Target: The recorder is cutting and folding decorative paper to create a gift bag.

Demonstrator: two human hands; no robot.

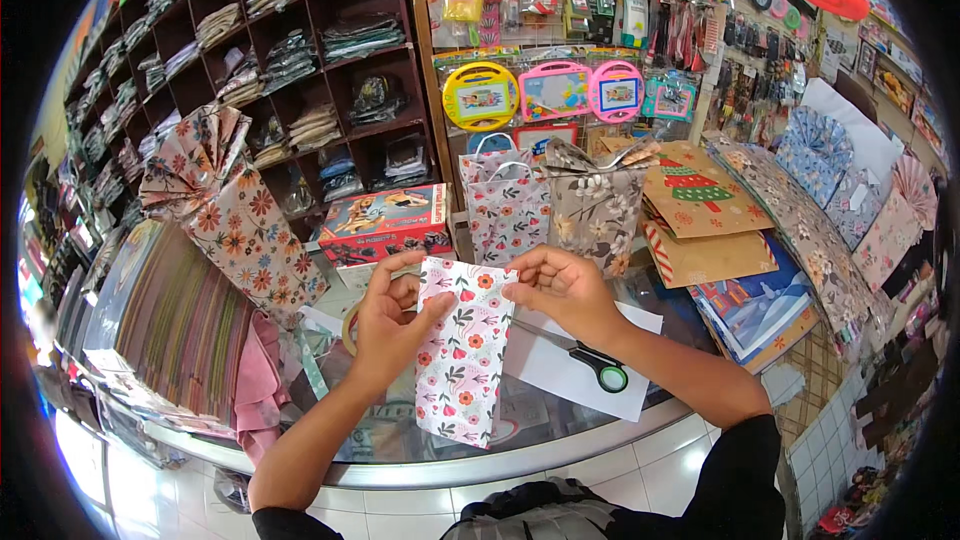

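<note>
A flat, narrow piece of white paper with a flower print (463,360), folded or bag-like, is held up over a glass counter (375,420). My left hand (397,315) pinches its upper left side, thumb on the front. My right hand (559,292) grips its upper right corner between thumb and fingers. Below my right forearm, scissors with black and green handles (609,375) rest on a white sheet of paper (555,367). A roll of tape (350,328) is partly hidden behind my left hand.
A red toy box (386,221), flowered gift bags (510,217) and brown Christmas bags (701,195) stand or lie behind. At left are a tall flowered package (255,247), a thick stack (172,322) and pink cloth (259,382). The counter's metal edge (420,474) is nearest me.
</note>
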